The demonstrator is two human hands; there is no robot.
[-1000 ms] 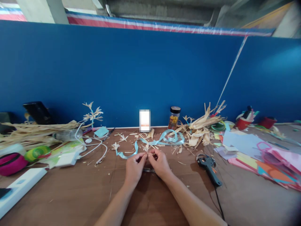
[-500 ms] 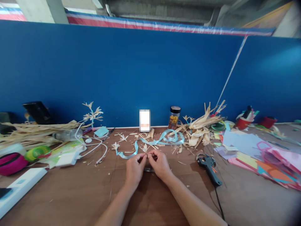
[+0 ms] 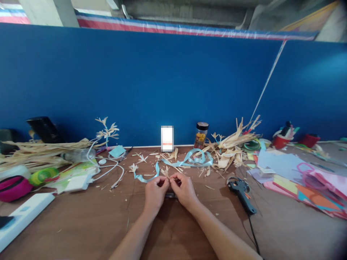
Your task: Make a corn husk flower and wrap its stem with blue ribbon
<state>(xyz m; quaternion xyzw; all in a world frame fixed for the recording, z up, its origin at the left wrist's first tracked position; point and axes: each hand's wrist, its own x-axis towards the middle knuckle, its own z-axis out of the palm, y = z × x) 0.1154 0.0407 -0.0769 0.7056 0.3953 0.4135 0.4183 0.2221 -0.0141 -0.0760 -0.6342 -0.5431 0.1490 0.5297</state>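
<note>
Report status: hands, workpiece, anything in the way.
Left hand and right hand pinched close together. Husk flower at their fingertips. Blue ribbon lying just beyond; nothing visibly blocking.

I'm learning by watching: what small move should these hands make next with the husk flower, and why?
Perhaps steady the husk flower with the left hand and press its base together with the right hand: both hands meet just below where it splays, though exactly what the right one pinches is too small to tell.
</note>
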